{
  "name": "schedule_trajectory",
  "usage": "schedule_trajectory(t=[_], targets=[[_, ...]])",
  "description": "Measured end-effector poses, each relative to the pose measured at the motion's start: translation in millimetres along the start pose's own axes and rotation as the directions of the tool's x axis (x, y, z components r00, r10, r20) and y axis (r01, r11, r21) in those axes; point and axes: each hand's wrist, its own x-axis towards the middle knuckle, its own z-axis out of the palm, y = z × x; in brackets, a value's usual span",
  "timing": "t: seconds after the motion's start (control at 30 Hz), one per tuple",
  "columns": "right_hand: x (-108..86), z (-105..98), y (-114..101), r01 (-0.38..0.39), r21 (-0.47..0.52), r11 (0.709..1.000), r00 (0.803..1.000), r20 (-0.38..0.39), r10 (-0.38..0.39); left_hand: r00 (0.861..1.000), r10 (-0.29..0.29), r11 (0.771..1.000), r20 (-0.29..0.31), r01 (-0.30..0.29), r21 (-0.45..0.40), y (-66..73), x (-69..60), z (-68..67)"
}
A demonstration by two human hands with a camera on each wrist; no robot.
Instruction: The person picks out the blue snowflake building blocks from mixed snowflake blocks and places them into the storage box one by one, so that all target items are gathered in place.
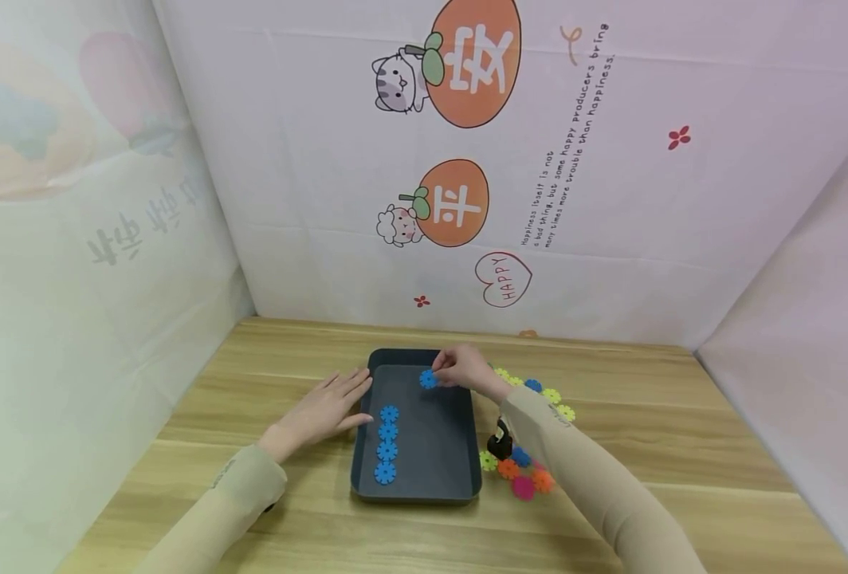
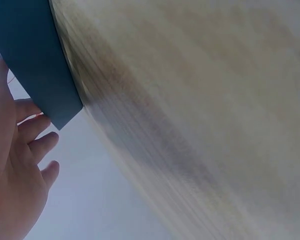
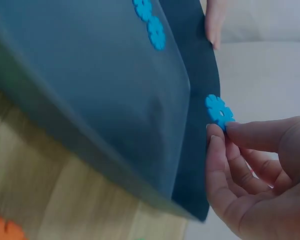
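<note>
A dark grey rectangular tray point(image 1: 431, 446) lies on the wooden table. Along its left side several blue snowflake-shaped plastic discs point(image 1: 387, 451) form a column. My right hand point(image 1: 465, 371) pinches another blue snowflake disc point(image 1: 428, 379) between thumb and fingertips, over the tray's far right part. In the right wrist view this blue disc point(image 3: 219, 111) is held above the tray's far wall. My left hand point(image 1: 327, 410) rests against the tray's left rim with fingers stretched out. The left wrist view shows that hand point(image 2: 20, 150) beside the tray's outer wall point(image 2: 37, 60).
Right of the tray lie loose snowflake discs: yellow point(image 1: 551, 395), blue point(image 1: 520, 456), orange point(image 1: 542, 481) and pink point(image 1: 523, 488). My right forearm partly covers them. A printed white cloth point(image 1: 323, 239) hangs behind the table point(image 1: 288, 351) and at both sides.
</note>
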Motion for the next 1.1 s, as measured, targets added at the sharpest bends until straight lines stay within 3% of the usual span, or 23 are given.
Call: schedule_trajectory(t=[0.57,1.1], targets=[[20.7,49.6,-15.1,-0.011,-0.02,1.0,1.0,0.008,0.011,1.0,-0.002,1.0,-0.029,0.002,0.003,-0.9,-1.2,0.1],[29.7,65.8,-19.0,-0.051,-0.048,0.998,0.997,0.049,0.053,0.999,-0.005,1.0,-0.032,0.004,-0.015,-0.8,-2.0,-0.7]])
